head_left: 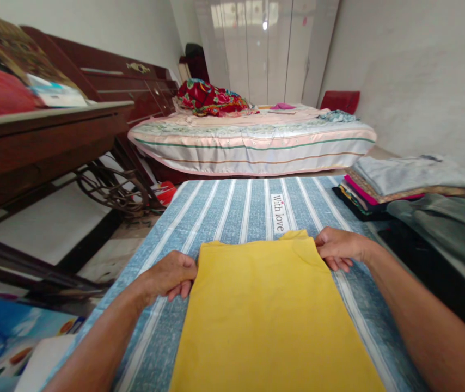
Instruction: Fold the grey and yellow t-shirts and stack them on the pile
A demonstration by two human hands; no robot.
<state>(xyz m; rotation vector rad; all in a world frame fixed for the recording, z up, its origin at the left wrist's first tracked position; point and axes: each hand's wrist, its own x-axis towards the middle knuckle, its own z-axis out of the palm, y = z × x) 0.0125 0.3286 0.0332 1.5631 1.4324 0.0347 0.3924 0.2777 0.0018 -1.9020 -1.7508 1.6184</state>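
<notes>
A yellow garment (267, 316), folded into a long panel, lies flat on a blue and white striped cloth (216, 207) that bears the words "With love". My left hand (177, 274) pinches the garment's left edge near its far end. At the opposite edge, slightly farther away, my right hand (336, 249) has its fingers closed on the fabric. The far edge of the garment is a little uneven, with a small flap showing near the right corner. Its near end runs out of the bottom of the view.
Folded clothes (404, 182) are stacked at the right, with dark garments (453, 234) nearer me. A wooden sewing-machine table (53, 128) stands at the left. Beyond lies a bed (252, 144) with a red floral quilt (212, 99). A blue box (16, 332) sits at the lower left.
</notes>
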